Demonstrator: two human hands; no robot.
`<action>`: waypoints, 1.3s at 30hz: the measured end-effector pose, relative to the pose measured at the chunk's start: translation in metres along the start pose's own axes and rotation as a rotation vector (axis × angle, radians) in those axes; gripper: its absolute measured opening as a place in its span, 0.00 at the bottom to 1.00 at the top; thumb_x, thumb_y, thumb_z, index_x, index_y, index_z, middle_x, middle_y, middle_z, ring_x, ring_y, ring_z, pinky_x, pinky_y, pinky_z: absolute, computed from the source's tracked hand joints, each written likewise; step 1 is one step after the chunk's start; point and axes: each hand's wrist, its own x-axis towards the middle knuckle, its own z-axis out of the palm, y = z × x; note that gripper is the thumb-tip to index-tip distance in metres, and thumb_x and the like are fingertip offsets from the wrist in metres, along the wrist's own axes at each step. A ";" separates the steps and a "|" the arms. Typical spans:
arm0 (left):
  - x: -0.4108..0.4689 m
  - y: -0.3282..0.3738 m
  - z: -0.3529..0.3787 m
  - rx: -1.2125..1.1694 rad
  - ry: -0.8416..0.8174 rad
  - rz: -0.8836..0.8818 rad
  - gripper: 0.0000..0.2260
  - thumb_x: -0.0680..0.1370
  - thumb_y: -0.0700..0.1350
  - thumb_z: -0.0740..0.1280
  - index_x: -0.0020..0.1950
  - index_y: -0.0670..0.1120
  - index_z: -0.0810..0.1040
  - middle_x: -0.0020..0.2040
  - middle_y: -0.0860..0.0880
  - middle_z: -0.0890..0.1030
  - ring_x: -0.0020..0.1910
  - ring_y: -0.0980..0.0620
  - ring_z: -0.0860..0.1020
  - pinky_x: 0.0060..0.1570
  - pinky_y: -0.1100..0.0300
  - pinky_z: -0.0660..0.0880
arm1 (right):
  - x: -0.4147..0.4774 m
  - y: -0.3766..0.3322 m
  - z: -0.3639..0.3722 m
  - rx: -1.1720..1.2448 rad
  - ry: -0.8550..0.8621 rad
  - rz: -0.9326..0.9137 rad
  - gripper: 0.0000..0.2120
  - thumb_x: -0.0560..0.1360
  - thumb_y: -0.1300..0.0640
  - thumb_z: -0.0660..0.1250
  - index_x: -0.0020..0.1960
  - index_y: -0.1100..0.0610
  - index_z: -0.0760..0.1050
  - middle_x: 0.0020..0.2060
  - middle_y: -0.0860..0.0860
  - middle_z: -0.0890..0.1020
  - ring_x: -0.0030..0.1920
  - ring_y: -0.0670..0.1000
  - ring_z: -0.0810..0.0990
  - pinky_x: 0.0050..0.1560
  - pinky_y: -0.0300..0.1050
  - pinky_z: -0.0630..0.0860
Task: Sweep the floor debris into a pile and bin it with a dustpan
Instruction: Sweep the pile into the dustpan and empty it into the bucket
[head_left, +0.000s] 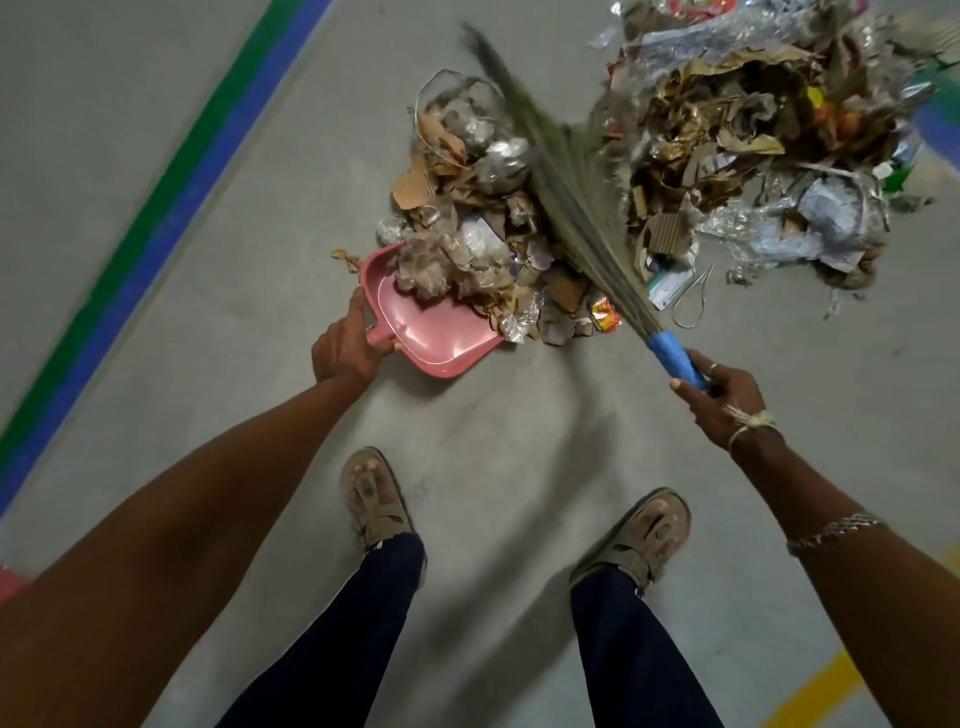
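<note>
The grip of the left hand (345, 351) is curled round the handle of the pink plastic dustpan (436, 332); the blue-handled grass broom (566, 208) is clasped by the right hand (722, 400). The heap of cardboard and plastic debris (467, 218) is held between them, the broom slanting away along its right edge.

Smooth grey concrete floor (519, 441), faintly scuffed and stained, green stripe (145, 208) touching a blue stripe (182, 208) running diagonally along the left, yellow line (810, 696) at lower right, soft diffuse shadows

Grey floor (519, 441) with painted stripes (171, 218) — bearing heaped debris (727, 156), pink dustpan (431, 332).
</note>
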 end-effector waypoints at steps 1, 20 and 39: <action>0.000 0.001 -0.001 -0.003 0.007 0.010 0.41 0.74 0.63 0.73 0.80 0.53 0.57 0.54 0.39 0.83 0.51 0.34 0.81 0.43 0.51 0.71 | -0.005 -0.003 0.001 -0.037 -0.040 -0.028 0.25 0.74 0.56 0.73 0.70 0.54 0.74 0.43 0.50 0.79 0.35 0.43 0.75 0.34 0.24 0.71; -0.010 0.003 0.004 -0.053 -0.052 -0.083 0.35 0.75 0.60 0.74 0.76 0.49 0.64 0.59 0.39 0.82 0.56 0.35 0.80 0.48 0.51 0.73 | -0.160 0.019 0.000 0.092 -0.066 0.050 0.24 0.76 0.58 0.71 0.71 0.53 0.73 0.57 0.50 0.82 0.42 0.39 0.79 0.44 0.28 0.75; -0.038 -0.021 0.011 -0.080 -0.020 0.029 0.41 0.75 0.72 0.64 0.81 0.56 0.54 0.54 0.41 0.83 0.48 0.36 0.82 0.45 0.49 0.77 | -0.141 0.013 0.026 -0.134 -0.320 -0.024 0.27 0.78 0.50 0.67 0.76 0.48 0.65 0.62 0.50 0.79 0.55 0.49 0.80 0.54 0.41 0.75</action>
